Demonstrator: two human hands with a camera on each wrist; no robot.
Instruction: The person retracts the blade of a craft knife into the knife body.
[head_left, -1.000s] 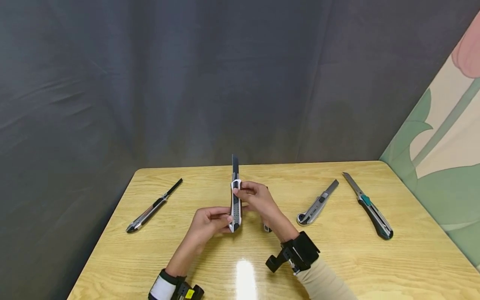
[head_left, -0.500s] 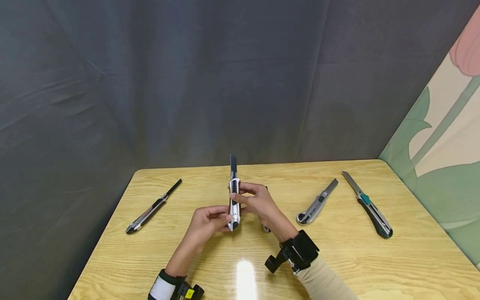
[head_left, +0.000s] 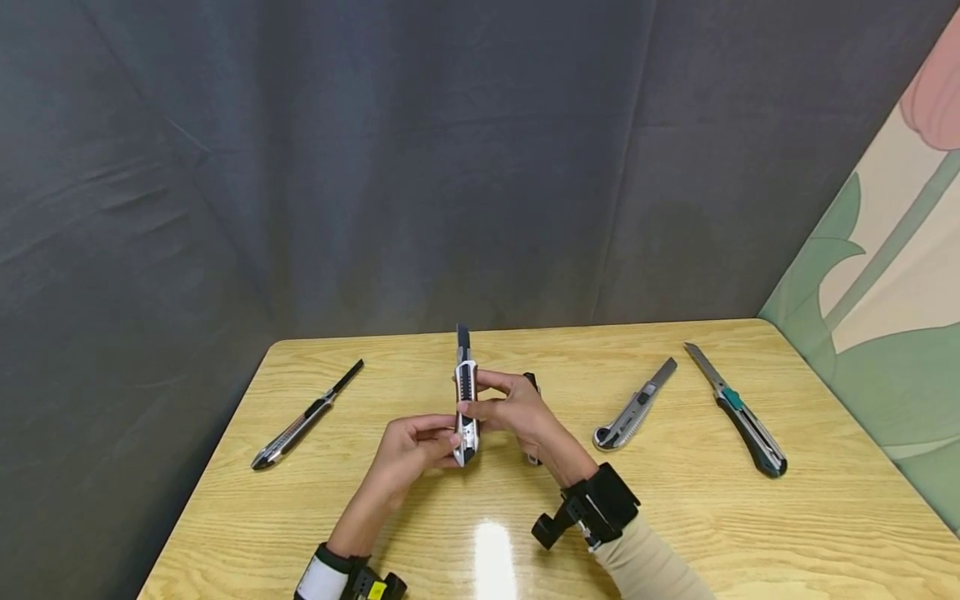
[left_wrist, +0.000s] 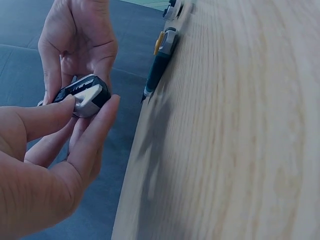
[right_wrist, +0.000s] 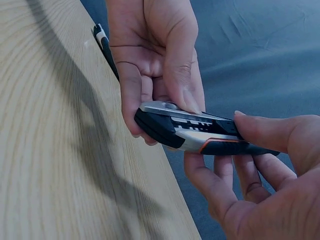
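Observation:
A silver and black utility knife [head_left: 467, 429] is held up near the middle of the table, blade pointing away. My left hand [head_left: 408, 450] pinches the tail end of its handle between thumb and fingers. Higher on the same handle, my right hand [head_left: 517, 408] grips it with the thumb on the black slider track. A short length of dark blade [head_left: 463, 342] sticks out of the front. In the right wrist view, the handle [right_wrist: 215, 146] shows an orange line along its side. The left wrist view shows the tail end [left_wrist: 90, 100] in my left fingertips.
On the wooden table [head_left: 600, 542] lie a slim utility knife [head_left: 300, 421] at left, a grey one [head_left: 633, 408] right of centre, and a black and teal one [head_left: 738, 417] farther right. Another knife [head_left: 532, 381] is mostly hidden behind my right hand. A dark curtain [head_left: 450, 167] hangs behind.
My right thumb has slid down the handle toward the tail end. Less of the blade sticks out than before. My left hand keeps its grip in nearly the same place.

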